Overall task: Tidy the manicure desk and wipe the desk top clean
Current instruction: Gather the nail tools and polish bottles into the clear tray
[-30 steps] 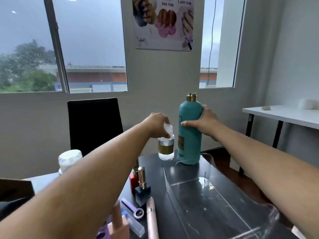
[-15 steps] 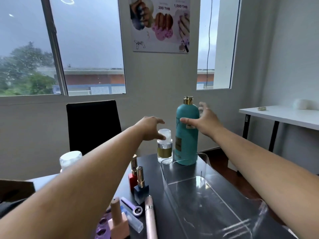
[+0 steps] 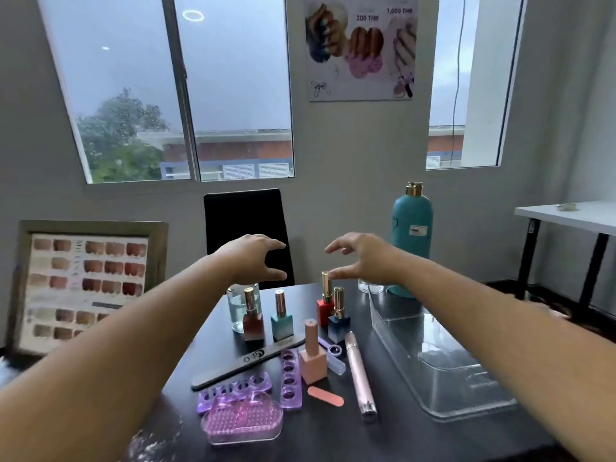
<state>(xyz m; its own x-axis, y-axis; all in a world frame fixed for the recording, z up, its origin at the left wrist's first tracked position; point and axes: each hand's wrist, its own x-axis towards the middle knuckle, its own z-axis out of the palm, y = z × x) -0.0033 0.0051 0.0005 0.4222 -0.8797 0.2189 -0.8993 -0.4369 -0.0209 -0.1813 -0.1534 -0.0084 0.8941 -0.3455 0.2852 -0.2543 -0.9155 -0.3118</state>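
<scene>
Polish bottles (image 3: 283, 316) and nail tools crowd the dark tabletop (image 3: 393, 431); left hand (image 3: 250, 260) and right hand (image 3: 363, 256) hover above, spread wide, empty.

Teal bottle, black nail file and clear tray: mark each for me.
Teal bottle (image 3: 412, 241), head view, on its upper body.
Black nail file (image 3: 248, 360), head view, mid-length, beside the printed logo.
Clear tray (image 3: 393, 323), head view, on its left wall.
</scene>
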